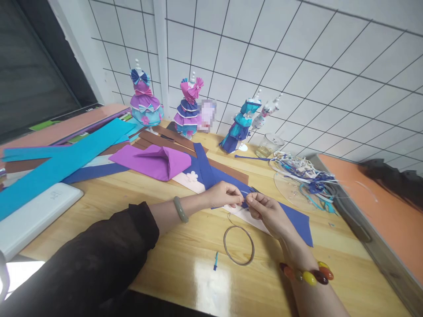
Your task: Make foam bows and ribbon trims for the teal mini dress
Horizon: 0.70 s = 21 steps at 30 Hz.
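My left hand [227, 194] and my right hand [266, 210] meet fingertip to fingertip above the table, both closed in a pinch. Whatever lies between the fingers is too small to make out. A coil of thin wire [253, 251] rests just below them, its loose end curving up toward my fingers. Under and behind the hands lie a dark blue strip [297, 220] and a pale pink strip [254, 219]. A small pale flower [192, 176] is left of my left hand. Nearer me is a short blue-and-teal scrap [216, 261].
Several small dress forms, such as one in purple and teal [145, 103], stand along the tiled wall. Folded purple fabric [142, 162], teal strips [76, 158] and a white box-like object [42, 215] lie left. A glass [269, 145] and tangled cords [304, 174] are right.
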Tool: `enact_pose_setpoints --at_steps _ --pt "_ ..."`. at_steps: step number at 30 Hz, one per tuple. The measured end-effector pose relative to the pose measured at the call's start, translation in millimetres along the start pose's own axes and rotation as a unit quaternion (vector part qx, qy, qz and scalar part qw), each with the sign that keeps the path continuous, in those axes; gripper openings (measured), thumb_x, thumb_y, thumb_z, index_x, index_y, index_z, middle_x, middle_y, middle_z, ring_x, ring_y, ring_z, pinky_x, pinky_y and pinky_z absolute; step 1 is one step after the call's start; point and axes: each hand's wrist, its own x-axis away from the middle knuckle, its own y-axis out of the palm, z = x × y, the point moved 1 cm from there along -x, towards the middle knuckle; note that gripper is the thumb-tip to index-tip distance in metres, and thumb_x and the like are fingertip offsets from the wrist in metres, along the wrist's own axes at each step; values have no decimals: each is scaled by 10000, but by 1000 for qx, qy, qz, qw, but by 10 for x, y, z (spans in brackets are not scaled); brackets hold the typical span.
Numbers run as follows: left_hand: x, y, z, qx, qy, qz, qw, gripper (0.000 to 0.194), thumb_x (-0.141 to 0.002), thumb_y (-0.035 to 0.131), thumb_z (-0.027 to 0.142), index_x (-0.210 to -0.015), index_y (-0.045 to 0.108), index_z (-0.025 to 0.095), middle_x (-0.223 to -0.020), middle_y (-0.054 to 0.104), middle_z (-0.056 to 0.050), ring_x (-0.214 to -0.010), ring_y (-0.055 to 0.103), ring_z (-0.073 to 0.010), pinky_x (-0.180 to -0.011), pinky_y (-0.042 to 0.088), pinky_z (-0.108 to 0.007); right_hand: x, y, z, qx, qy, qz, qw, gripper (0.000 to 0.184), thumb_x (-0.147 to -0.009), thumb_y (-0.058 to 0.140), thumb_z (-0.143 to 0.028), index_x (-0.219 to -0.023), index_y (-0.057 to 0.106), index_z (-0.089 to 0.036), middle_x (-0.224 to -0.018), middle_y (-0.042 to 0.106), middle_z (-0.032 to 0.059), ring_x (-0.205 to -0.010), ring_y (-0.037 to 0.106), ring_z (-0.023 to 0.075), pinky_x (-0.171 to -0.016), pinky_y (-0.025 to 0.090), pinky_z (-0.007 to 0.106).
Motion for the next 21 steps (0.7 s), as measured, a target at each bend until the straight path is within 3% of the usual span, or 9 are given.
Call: enact_pose_setpoints --at_steps 10,15,21 --pt "-17 -17 7 23 -2 31 999 262 -663 612 346 -699 585 88 -672 611 -46 -557 553 -75 -577 456 -220 26 -16 -61 -45 -11 24 999 293 -745 554 -442 -846 578 -168 -685 445 -4 -448 262 57 -409 175 221" --pt "-14 -26 19 33 -3 49 998 299 -648 628 375 -703 580 85 -650 609 -47 -541 549 -76 -563 461 -220 20 -67 -78 -60 -27 70 995 323 -721 580 -445 -896 589 -174 -655 405 -14 -449 276 61 -396 215 218" --pt "-38 -44 -37 34 1 38 999 338 -656 618 419 -747 584 95 -690 619 -50 -552 555 -82 -577 465 -238 22 -54 -64 -53 -5 53 997 351 -710 595 -439 -936 599 -170 -653 426 -16 -438 256 53 -393 170 216"
